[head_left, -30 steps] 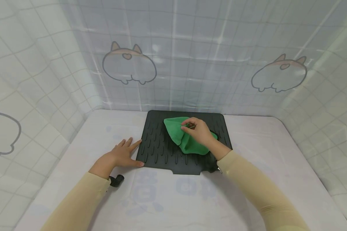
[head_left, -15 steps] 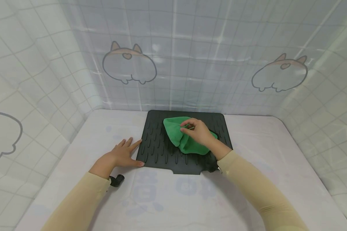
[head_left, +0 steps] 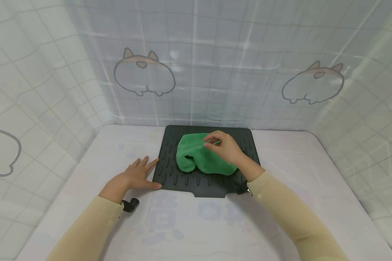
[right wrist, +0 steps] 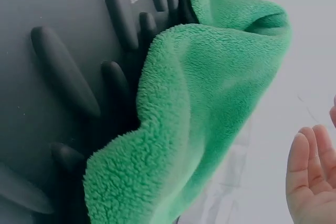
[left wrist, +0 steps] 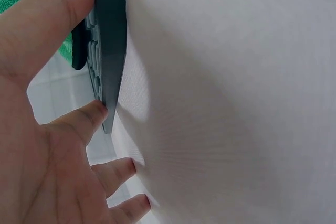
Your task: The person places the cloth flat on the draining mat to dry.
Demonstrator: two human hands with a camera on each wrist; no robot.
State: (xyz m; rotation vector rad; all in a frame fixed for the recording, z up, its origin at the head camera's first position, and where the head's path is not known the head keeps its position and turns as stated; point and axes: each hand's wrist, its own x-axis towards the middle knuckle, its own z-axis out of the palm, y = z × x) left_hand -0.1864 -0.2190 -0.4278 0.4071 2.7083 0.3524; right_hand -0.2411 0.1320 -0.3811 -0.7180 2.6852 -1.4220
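Note:
A fluffy green cloth (head_left: 196, 146) lies folded and rumpled on a dark grey ribbed mat (head_left: 183, 183). Above the cloth hovers my right hand (head_left: 227, 148), fingers and thumb loosely bent. In the right wrist view, a gap shows between these fingers (right wrist: 310, 163) and the plush cloth (right wrist: 173, 114). My left hand (head_left: 138, 175) is spread at the mat's left edge. Its thumb and index finger touch the rim of the mat (left wrist: 111, 45), while other fingertips (left wrist: 126, 170) press on the table cover. Some black edge (left wrist: 79, 48) shows beneath the cloth.
A white printed cover (head_left: 189, 228) lies over the tabletop around the mat. Behind and at both sides hang tile-patterned curtains (head_left: 196, 72) with cartoon drawings. Black wrist devices sit at both sleeves (head_left: 85, 224).
The cloth's raised corner has dropped from my right fingers and spread left over the mat, with a fold at its front. My left hand keeps its place at the mat's edge.

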